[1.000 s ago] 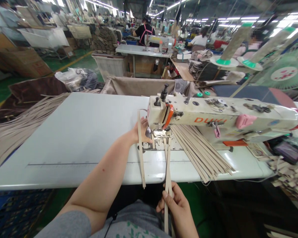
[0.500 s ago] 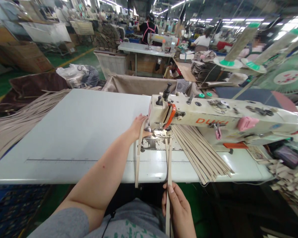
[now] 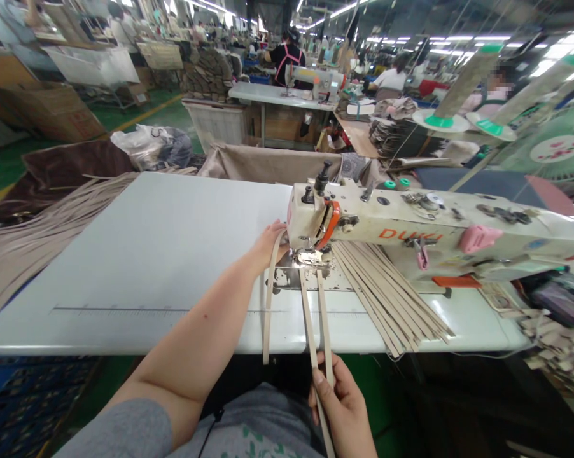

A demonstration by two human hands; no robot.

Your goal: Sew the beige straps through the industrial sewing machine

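Two strips [image 3: 308, 318], led from the sewing machine [image 3: 363, 219] over the front edge of the tabletop [image 3: 172, 248], are clamped by the fingers of the right hand [image 3: 343, 399] and best kept untwisted, while the left hand's [image 3: 268, 242] grip cannot be told.

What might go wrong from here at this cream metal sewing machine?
Your left hand is right beside the working end of the cream metal sewing machine, so it might get pinched. The two narrow, flat beige strips in your right hand run apart and could drift out of line. The fanned bundle of beige strips nearby might tangle with them.
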